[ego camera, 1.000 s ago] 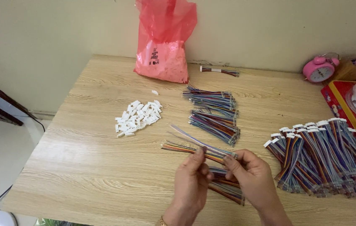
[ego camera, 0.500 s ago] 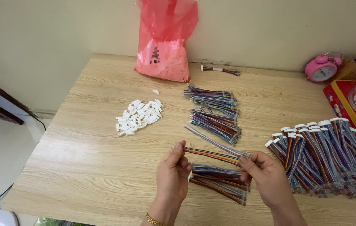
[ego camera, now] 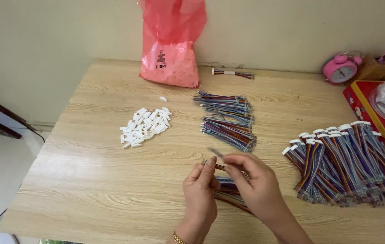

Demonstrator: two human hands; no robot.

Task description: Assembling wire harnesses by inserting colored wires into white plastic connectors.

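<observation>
A thin wire strip (ego camera: pixel 216 152) is pinched between the closed left hand (ego camera: pixel 200 187) and right hand (ego camera: pixel 251 185), its long axis pointing to ten o'clock, above the wire bundle (ego camera: pixel 228 192) on the worktop (ego camera: pixel 88 180).

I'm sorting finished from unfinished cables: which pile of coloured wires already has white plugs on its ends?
The big pile at the right: white connectors cap its upper ends. The middle stack shows bare ends.

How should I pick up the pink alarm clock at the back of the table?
Probably best to grip the pink alarm clock around its round body, coming from above and the front. It stands upright near the wall, beside the red box, so reaching from behind looks blocked.
</observation>
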